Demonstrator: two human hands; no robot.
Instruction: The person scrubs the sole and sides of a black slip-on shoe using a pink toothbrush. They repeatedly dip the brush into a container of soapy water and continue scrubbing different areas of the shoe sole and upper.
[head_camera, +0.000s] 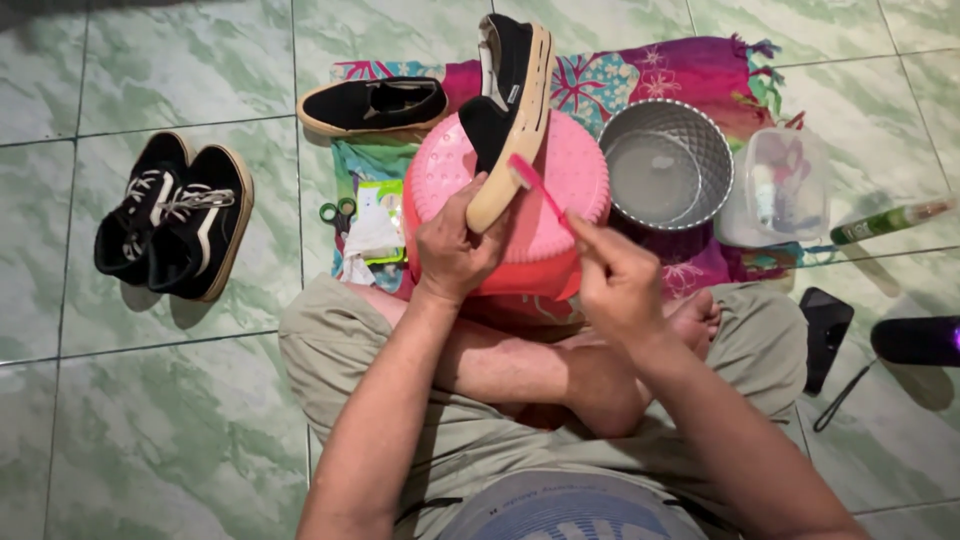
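My left hand (455, 245) grips the heel end of a black slip-on shoe with a tan sole (510, 105), holding it on its side atop an upturned pink plastic bucket (575, 175). My right hand (615, 280) holds a pink toothbrush (535, 185), whose bristled head touches the tan sole near the heel. I sit cross-legged on the floor, with the bucket in front of my legs. The matching black slip-on shoe (375, 104) lies flat behind the bucket to the left.
A colourful cloth (690, 70) covers the green marbled tiles. On it are a grey basin (665, 165), a clear tub of bottles (780, 185), green scissors (338, 212) and a rag. A black lace-up pair (175, 215) stands left. A green spray bottle (890, 220), phone (825, 335) and dark speaker (915, 340) lie right.
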